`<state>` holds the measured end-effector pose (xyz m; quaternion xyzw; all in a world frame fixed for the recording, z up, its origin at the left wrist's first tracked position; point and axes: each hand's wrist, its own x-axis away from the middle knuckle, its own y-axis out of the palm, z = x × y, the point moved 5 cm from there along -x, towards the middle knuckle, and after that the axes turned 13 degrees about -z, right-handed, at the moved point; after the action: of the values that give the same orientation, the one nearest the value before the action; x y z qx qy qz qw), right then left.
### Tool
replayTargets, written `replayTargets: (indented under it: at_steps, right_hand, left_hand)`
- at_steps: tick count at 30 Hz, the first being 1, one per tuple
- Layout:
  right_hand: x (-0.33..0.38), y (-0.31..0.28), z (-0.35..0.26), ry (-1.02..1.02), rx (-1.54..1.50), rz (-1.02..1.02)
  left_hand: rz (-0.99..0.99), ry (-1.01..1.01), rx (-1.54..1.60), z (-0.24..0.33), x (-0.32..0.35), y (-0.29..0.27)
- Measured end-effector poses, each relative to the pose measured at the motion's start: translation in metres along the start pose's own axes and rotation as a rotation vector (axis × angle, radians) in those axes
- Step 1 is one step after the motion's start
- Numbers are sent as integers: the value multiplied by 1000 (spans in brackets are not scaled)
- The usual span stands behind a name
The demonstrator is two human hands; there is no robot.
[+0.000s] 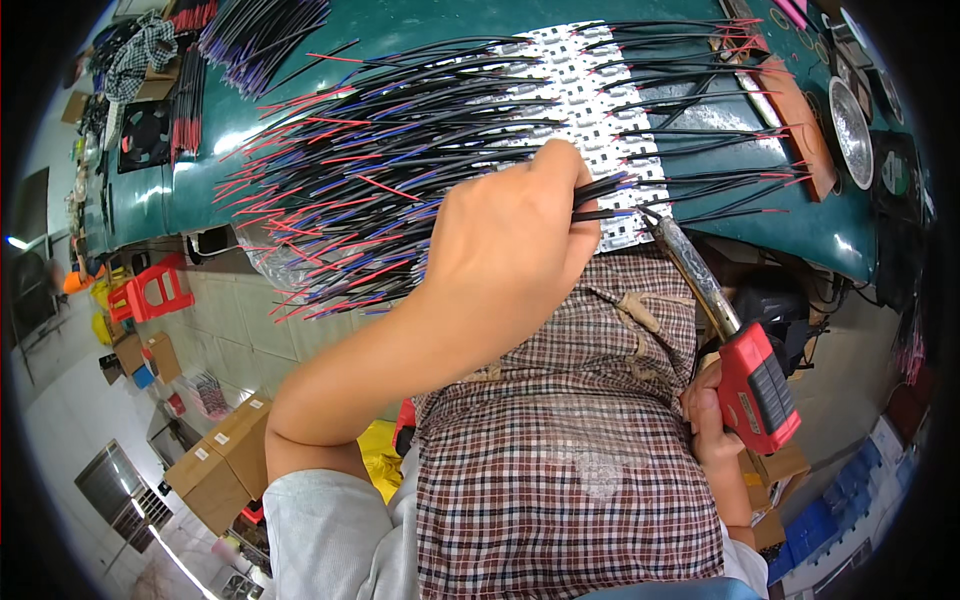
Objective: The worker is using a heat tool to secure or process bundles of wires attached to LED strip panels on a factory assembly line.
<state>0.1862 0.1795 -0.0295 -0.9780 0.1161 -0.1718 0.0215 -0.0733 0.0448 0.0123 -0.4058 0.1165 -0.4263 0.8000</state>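
My left hand (505,230) is closed around black wires (604,188), whose stripped coloured ends lie over the lower part of a white circuit board panel (578,85). In my right hand (706,412) is a red and black soldering iron (762,392), its grip partly hiding my fingers. The iron's tip rests close to the wire ends at the panel's near edge; whether it touches them I cannot tell. A thick spread of black wires (370,160) with red and blue ends runs left from the panel. Fewer wires stick out on its right side.
The panel lies on a green table (690,110), its near edge at my checked apron (570,480). Another wire bundle (262,45) sits at the far left. To the right are a brown wooden strip (797,125) and a round metal dish (850,133). A red stool (155,290) stands left.
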Motion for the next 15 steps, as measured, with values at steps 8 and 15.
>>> replayTargets:
  at_steps: [8,15]
  right_hand:
    - [7,-2,8,59,326,28]
    - [-4,3,8,30,402,32]
  left_hand:
    - [-20,8,-109,-6,4,18]
    - [8,5,-147,-7,5,23]
